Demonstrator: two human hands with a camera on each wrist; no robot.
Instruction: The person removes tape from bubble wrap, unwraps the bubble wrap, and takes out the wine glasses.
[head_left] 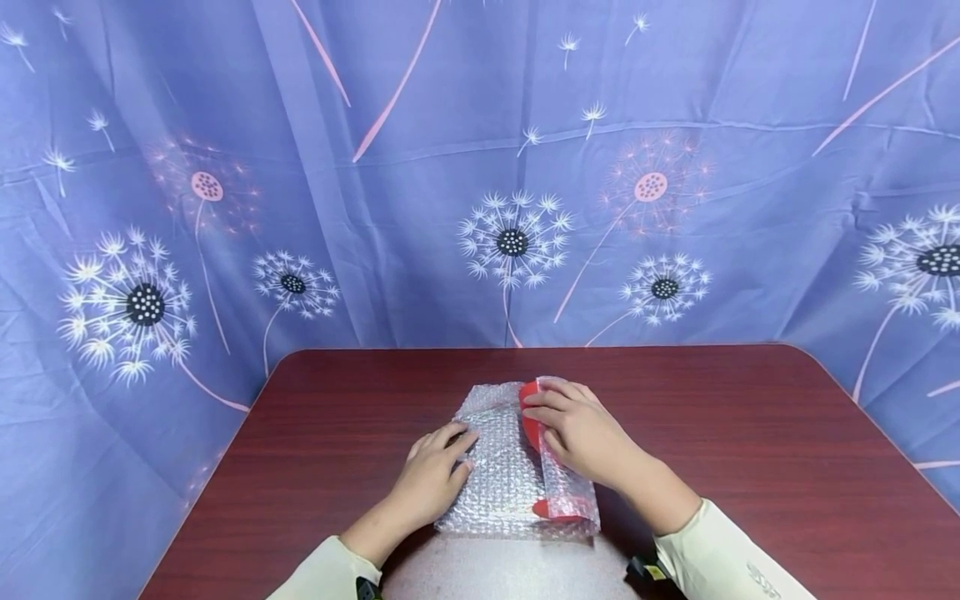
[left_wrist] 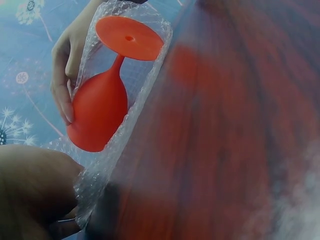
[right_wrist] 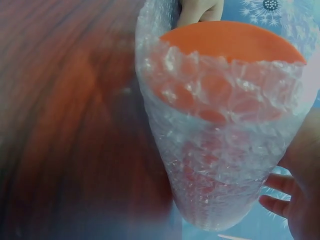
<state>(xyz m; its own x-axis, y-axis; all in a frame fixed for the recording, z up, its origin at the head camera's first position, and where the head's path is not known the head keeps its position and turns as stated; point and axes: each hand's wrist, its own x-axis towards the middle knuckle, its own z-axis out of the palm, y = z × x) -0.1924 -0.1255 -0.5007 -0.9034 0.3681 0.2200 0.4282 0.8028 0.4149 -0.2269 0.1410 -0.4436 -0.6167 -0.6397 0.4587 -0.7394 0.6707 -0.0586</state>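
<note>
A red-orange goblet (head_left: 530, 427) lies on its side on a sheet of bubble wrap (head_left: 495, 471), its round foot toward the person. One side of the sheet is folded over its right part; in the left wrist view the goblet's bowl, stem and foot (left_wrist: 130, 38) show bare. My right hand (head_left: 576, 427) grips the bowl together with the folded wrap, fingers curved over the top. My left hand (head_left: 437, 475) rests on the flat left part of the sheet, fingers spread. In the right wrist view wrap (right_wrist: 215, 150) covers the goblet's side and part of its foot.
The dark red wooden table (head_left: 360, 392) extends around the sheet, with a pale glare patch at its near edge. Behind it hangs a blue curtain (head_left: 420, 250) with dandelion prints. Black bands sit at both wrists below pale sleeves (head_left: 727, 550).
</note>
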